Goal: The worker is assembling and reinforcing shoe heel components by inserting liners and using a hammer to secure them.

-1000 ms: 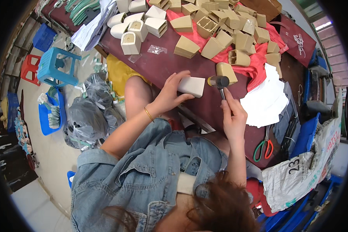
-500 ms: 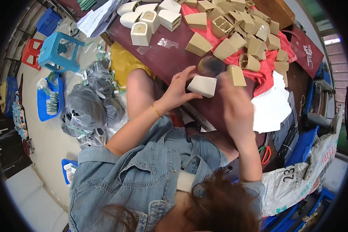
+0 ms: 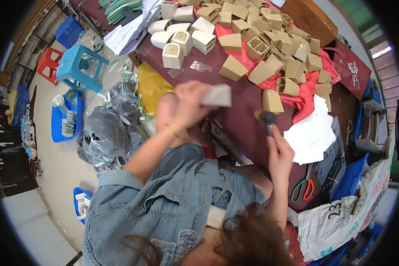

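My left hand (image 3: 188, 101), blurred by motion, grips a white hollow-looking block (image 3: 219, 96) with a flat end turned to the right, held above the dark red tabletop. In my right hand (image 3: 280, 153) is a small hammer (image 3: 267, 117) with a dark, yellow-tipped head, its handle between thumb and fingers. The hammer head is apart from the block, to its right. Just beyond the hammer a single tan block (image 3: 271, 102) stands on the table. Several white blocks (image 3: 173, 56) are grouped at the back left.
A heap of tan blocks (image 3: 292, 66) lies over red plastic sheeting (image 3: 307, 99) at the back right. White paper (image 3: 312, 135) and scissors (image 3: 302, 188) lie right of my right hand. On the left floor are grey plastic bags (image 3: 107, 129), a blue stool (image 3: 77, 68) and a blue basin (image 3: 57, 122).
My left hand has moved left and slightly up with the white block. My right hand has drawn back lower and to the right, and the hammer shows more clearly. The view has shifted slightly.
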Available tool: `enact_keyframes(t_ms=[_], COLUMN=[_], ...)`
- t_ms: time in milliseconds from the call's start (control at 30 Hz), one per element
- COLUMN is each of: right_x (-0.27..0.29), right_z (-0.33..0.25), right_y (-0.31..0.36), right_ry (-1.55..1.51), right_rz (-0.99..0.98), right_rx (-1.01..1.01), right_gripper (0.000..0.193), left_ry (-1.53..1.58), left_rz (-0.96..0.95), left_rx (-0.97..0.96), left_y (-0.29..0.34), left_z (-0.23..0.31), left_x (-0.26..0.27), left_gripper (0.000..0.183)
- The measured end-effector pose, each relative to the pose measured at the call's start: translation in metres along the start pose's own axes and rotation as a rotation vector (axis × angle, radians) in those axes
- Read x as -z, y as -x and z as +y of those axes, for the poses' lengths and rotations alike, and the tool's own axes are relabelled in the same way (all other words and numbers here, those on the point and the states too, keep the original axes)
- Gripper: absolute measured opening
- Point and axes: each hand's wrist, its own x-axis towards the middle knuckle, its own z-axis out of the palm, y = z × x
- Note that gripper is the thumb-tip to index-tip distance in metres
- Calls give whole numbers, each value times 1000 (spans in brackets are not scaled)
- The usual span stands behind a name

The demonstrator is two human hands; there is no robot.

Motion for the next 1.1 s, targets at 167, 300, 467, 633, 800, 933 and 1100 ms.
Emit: enact_keyframes(t_ms=[167, 300, 467, 633, 800, 933, 1100], right_x=[60, 97, 142, 161, 131, 59, 19], right_z=[74, 140, 194, 242, 213, 121, 93], right_y=[64, 91, 119, 123, 97, 46, 24], right_ry=[222, 515, 866, 995, 996, 501, 470], right_rz=[346, 581, 561, 546, 632, 320, 92], right_rx=[-302, -265, -430, -573, -544, -105, -90], right_gripper=[34, 34, 34, 35, 32, 20, 11], left_ry=[-447, -523, -615, -474, -324, -351, -32], left_rz=[274, 279, 100, 130, 225, 314, 375], left_rx=[-20, -47, -13, -243, -210, -185, 10], left_y=[-43, -83, -101, -85, -68, -66, -59], left_z=[-106, -132, -132, -133, -147, -145, -112], left_x=[20, 24, 28, 33, 35, 40, 60], left_gripper=[62, 61, 78, 76, 65, 56, 17])
